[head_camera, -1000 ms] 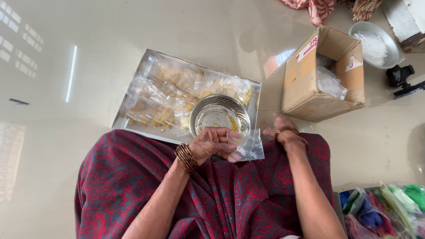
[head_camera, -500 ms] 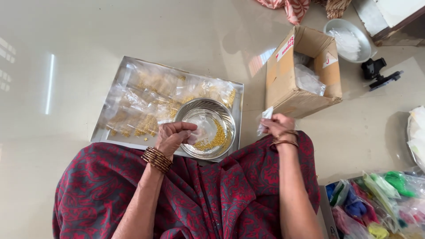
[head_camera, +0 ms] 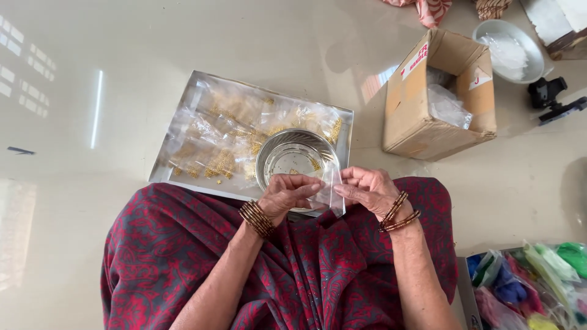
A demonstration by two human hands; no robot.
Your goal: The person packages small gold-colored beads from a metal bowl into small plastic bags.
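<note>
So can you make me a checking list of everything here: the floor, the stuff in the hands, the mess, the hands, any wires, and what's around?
Surface: pale shiny floor; a person sits on it in red patterned cloth.
Job's things: small clear plastic bag held between both hands over a round steel bowl; the bowl sits on a steel tray of clear packets with golden bits.
Clutter: open cardboard box with plastic inside; white bowl; colourful packets at bottom right.
Grippers: left hand and right hand both pinch the bag; bangles on both wrists.
Cables: nothing seen.
Surroundings: black gadget on the floor at right; fabric at top edge.
</note>
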